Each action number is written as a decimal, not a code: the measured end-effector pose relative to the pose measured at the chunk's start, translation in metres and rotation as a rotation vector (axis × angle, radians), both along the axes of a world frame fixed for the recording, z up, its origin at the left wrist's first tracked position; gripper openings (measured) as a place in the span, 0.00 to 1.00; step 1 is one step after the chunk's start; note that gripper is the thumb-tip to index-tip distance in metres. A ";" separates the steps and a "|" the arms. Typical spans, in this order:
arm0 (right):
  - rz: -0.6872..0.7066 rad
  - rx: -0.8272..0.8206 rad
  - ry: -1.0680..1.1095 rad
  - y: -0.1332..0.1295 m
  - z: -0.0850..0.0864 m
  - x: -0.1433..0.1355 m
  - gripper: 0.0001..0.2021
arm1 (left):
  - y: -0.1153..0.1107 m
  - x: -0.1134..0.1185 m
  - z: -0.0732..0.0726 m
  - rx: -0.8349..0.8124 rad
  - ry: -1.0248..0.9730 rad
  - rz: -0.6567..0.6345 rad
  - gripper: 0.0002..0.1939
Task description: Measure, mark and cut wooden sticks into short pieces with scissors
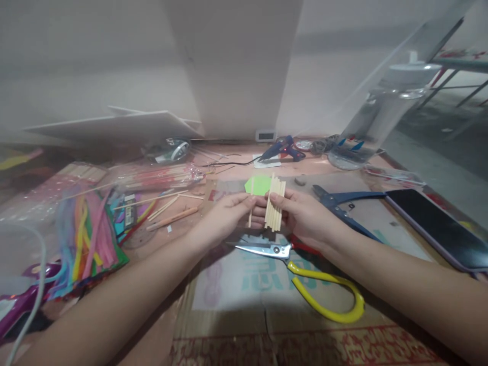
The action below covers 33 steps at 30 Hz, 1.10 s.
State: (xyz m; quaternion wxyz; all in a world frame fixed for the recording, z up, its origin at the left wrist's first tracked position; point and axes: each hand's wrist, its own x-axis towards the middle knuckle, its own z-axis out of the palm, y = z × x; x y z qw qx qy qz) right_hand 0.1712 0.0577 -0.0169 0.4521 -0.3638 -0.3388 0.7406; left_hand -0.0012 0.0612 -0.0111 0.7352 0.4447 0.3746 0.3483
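- Your left hand (237, 212) pinches a single stick (250, 217) between thumb and fingers, holding it nearly upright.
- Your right hand (302, 213) grips a bundle of sticks (275, 208), thumb across the front; the sticks stand side by side, slightly tilted, their top ends uneven.
- Both hands are close together above the middle of the cardboard (224, 325), with the single stick just left of the bundle.
- Just beyond your fingers you have a bright green hexagonal piece (258, 185), partly covered by the sticks.
- Below your hands lie scissors (281, 251), blades pointing left, the yellow handle loop toward you.
- To the right of your right hand are cutters with blue handles (358, 195), and beyond them a dark-screened phone (438, 223).
- At the back of the counter (232, 175) a blue glue gun (280, 148) rests on a small pale sheet, near a tall clear bottle (381, 112) that looks tilted in your view.
- On your left you have loose sticks (163, 208), a wooden pencil-like rod (173, 218) and a spread of coloured fuzzy stems (97, 229).
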 end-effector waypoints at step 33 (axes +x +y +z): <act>0.024 0.177 -0.162 0.008 -0.025 -0.004 0.19 | 0.010 -0.005 -0.022 0.246 0.403 0.117 0.17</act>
